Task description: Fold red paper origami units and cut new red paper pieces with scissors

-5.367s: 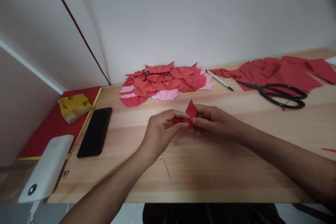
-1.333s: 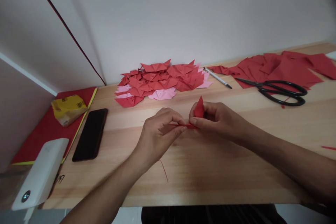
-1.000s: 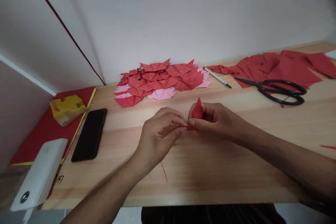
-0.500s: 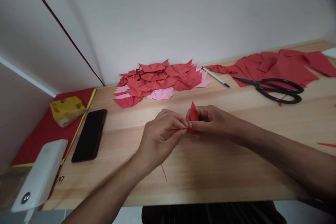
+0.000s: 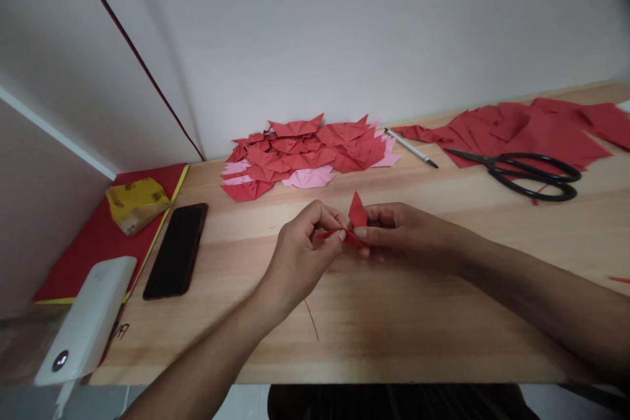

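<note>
The left hand [image 5: 308,236] has its grip closed in a pinch, thumb against the bent index finger, on the left part of a small folded piece of red paper [image 5: 357,211]. The right hand [image 5: 406,235] holds the same piece from the other side, its grip also closed, thumb along the near face and fingers curled behind. The paper sits between the two hands, above the middle of the tabletop [image 5: 418,321], one pointed flap standing up and a narrow part reaching left into the pinch. The left forearm rises from the lower left, the wrist slightly bent; the right forearm slants in from the right edge, its wrist nearly straight

Below the left hand lies a thin red paper sliver [image 5: 312,320]. Beyond the hands, against the wall, is a heap of folded red and pink paper shapes [image 5: 300,154], with a slim white pen with a dark tip [image 5: 411,148] beside it. Farther right, black-handled scissors [image 5: 534,177] partly overlap loose red paper sheets [image 5: 536,131]

On the left lie a black phone [image 5: 176,251], a white power bank with a round display [image 5: 91,315] and a yellow packet [image 5: 138,200] on red sheets with a yellow edge [image 5: 81,262]. The packet's dark print and the handwritten black marks [image 5: 121,330] beside the power bank cannot be read
</note>
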Action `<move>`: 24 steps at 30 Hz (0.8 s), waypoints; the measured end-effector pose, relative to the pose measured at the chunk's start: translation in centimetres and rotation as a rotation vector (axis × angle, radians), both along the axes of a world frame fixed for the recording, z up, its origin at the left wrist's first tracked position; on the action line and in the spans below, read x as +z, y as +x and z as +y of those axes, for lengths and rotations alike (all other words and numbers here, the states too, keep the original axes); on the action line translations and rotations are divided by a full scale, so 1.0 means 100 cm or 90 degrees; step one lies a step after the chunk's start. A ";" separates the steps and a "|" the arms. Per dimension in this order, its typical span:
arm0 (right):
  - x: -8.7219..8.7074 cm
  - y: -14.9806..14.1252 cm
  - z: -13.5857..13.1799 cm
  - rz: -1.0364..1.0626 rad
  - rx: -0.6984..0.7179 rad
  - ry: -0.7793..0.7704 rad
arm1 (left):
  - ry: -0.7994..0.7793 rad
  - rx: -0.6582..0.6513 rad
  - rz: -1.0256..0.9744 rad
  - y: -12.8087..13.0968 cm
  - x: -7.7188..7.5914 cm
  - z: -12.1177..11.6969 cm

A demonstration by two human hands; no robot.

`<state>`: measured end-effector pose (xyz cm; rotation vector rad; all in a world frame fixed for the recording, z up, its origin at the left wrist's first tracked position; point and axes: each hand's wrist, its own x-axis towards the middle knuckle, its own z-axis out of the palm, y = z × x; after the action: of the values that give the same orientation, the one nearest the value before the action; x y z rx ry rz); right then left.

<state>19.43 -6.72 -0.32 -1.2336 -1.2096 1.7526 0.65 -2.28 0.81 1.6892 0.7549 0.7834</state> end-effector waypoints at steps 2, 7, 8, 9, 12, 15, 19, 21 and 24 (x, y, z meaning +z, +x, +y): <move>-0.002 0.000 -0.001 -0.017 0.000 0.021 | -0.021 0.020 0.011 0.001 0.001 0.002; -0.001 -0.004 -0.002 -0.080 -0.021 0.069 | -0.073 0.055 0.038 0.002 -0.001 0.006; -0.001 -0.004 -0.002 -0.089 -0.023 0.070 | -0.083 0.056 0.038 0.002 -0.002 0.006; -0.002 -0.004 -0.002 -0.094 -0.024 0.072 | -0.090 0.058 0.039 0.002 -0.003 0.007; -0.004 -0.005 -0.002 -0.107 -0.020 0.080 | -0.091 0.068 0.043 0.001 -0.004 0.008; -0.004 -0.006 -0.004 -0.135 -0.017 0.108 | -0.093 0.073 0.049 0.001 -0.005 0.008; -0.002 -0.010 -0.006 -0.190 -0.020 0.143 | -0.079 0.078 0.058 0.001 -0.007 0.008; -0.001 -0.011 -0.007 -0.186 -0.020 0.144 | -0.077 0.083 0.056 0.002 -0.007 0.009; 0.000 -0.011 -0.007 -0.164 -0.021 0.122 | -0.104 0.084 0.042 0.001 -0.006 0.010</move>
<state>18.30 -7.41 -0.36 -1.3841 -1.4574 1.4483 0.79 -1.23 0.21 1.5363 0.9586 0.7386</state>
